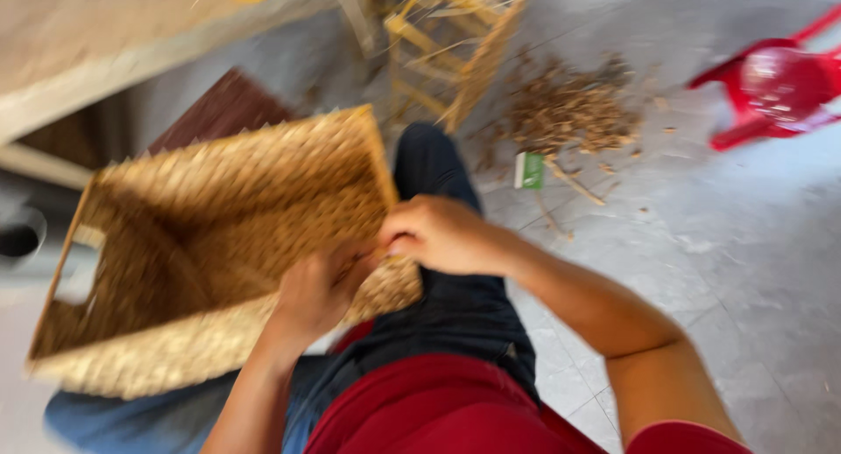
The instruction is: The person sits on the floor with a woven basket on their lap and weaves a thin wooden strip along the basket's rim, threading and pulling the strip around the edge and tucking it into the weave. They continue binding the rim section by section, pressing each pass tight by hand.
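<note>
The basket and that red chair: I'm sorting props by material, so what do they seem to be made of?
The basket, gripped at its corner by the left hand and right hand, looks woven from tan, matte plant fibre; a plaited texture shows despite blur. The red chair looks like glossy moulded plastic, judging by its sheen.

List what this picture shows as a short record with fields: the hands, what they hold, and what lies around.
Left hand: grips the near corner of the woven basket
Right hand: pinches the same corner from the other side
Basket: rectangular, straw-coloured, tilted, open side towards the camera, resting over the lap
Floor: grey tiles
Scraps pile: brown trimmings on the floor
Wooden frame: stands beyond the knee
Red chair: at the far right
Sharpness: blurred, fine detail unclear
</note>
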